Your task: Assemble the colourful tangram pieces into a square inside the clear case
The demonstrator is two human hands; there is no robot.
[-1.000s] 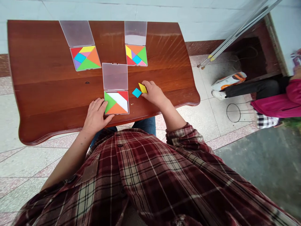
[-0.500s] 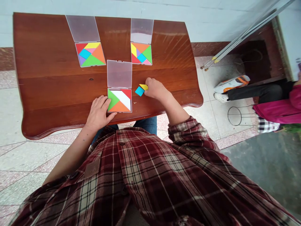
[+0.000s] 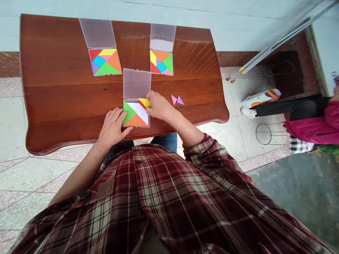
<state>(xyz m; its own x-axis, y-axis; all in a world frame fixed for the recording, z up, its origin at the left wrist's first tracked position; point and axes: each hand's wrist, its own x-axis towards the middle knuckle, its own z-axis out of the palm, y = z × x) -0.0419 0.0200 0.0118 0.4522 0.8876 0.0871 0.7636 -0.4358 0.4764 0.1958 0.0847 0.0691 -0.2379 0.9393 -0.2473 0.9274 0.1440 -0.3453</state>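
My right hand [image 3: 158,105] pinches a yellow parallelogram tangram piece [image 3: 144,102] above the upper right corner of the nearest tangram box [image 3: 136,126]. Inside that box lie a green triangle [image 3: 128,113], an orange triangle [image 3: 136,121] and a red triangle, partly covered by the yellow piece. A white strip of the box's bottom [image 3: 140,110] shows between them. My left hand [image 3: 112,125] rests at the box's left side, its fingers stretched out and touching the edge, thumb apart near the front. The blue square is out of sight. A pink triangle [image 3: 173,100] and a purple triangle [image 3: 180,100] lie right of my right hand.
Two more open tangram boxes, a left one [image 3: 106,74] and a right one [image 3: 162,73], hold full sets farther back on the wooden table [image 3: 66,106]. The nearest box's clear lid [image 3: 137,84] is folded back. At far right sits another person [image 3: 304,123].
My right hand has moved left, bringing the yellow parallelogram from the table to over the box. The pink and purple triangles have come into view, and the blue square is now hidden. My left hand stays.
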